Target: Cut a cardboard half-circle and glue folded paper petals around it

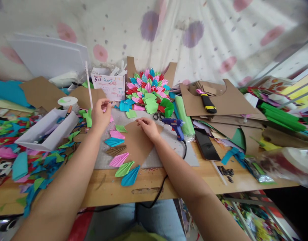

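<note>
A brown cardboard cutout (137, 144) lies on a grey mat (169, 150), with folded paper petals in pink, blue and green (123, 167) fixed along its left edge. My right hand (148, 127) rests on the cardboard's top edge, fingers curled and pressing down. My left hand (101, 113) hovers above the mat to the left, fingertips pinched on a small pink paper piece (111, 118) that is mostly hidden. A finished multicoloured paper flower (147, 88) stands behind the mat.
A blue glue gun (176, 126) lies right of my right hand, its cord running off the front edge. A white tray (47, 129) and loose petals sit left. Cardboard sheets (219, 100), a utility knife (206, 102) and a black phone (206, 144) lie right.
</note>
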The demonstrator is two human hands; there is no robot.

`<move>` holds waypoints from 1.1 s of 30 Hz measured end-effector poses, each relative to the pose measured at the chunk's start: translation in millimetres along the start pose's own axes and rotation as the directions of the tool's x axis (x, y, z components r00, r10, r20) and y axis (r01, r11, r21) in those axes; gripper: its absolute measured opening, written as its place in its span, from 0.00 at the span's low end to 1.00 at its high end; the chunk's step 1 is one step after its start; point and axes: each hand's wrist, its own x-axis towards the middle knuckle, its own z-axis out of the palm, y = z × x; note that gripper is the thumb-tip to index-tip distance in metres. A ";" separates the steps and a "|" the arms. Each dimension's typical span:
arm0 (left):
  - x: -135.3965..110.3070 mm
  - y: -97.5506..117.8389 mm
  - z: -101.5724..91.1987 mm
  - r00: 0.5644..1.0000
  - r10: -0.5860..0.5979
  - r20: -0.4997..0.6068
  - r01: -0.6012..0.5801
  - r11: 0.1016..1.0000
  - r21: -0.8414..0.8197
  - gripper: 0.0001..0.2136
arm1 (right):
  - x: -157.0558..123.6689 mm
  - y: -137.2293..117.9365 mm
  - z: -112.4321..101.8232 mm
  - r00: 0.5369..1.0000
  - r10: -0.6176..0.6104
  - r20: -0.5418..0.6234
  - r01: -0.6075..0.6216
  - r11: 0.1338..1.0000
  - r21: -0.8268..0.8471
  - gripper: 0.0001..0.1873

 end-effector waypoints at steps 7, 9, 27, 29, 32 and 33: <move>-2.9 -10.3 -4.7 0.974 -0.081 0.213 0.098 0.993 -0.070 0.06 | -3.2 -29.0 -36.1 0.993 -0.028 0.116 0.092 0.797 -0.597 0.07; -8.6 -20.8 -10.9 0.965 -0.129 0.227 0.151 0.985 -0.081 0.07 | -6.0 -35.3 -44.8 0.989 0.012 0.146 0.092 0.725 -0.683 0.10; -39.2 -36.8 -32.1 0.985 -0.085 0.150 0.096 0.993 -0.070 0.09 | -40.4 0.6 -23.7 0.888 -0.057 0.457 0.450 0.319 -0.834 0.39; -38.6 -39.1 -31.3 0.984 -0.094 0.152 0.106 0.992 -0.069 0.09 | -37.5 2.0 -20.7 0.886 -0.061 0.460 0.454 0.319 -0.832 0.40; -37.2 -40.5 -32.0 0.987 -0.087 0.134 0.093 0.995 -0.040 0.08 | -30.0 3.6 -17.2 0.891 -0.057 0.451 0.444 0.321 -0.837 0.39; -36.6 -40.5 -32.7 0.989 -0.079 0.128 0.084 0.996 -0.030 0.08 | -27.3 4.2 -16.0 0.893 -0.053 0.447 0.439 0.323 -0.838 0.39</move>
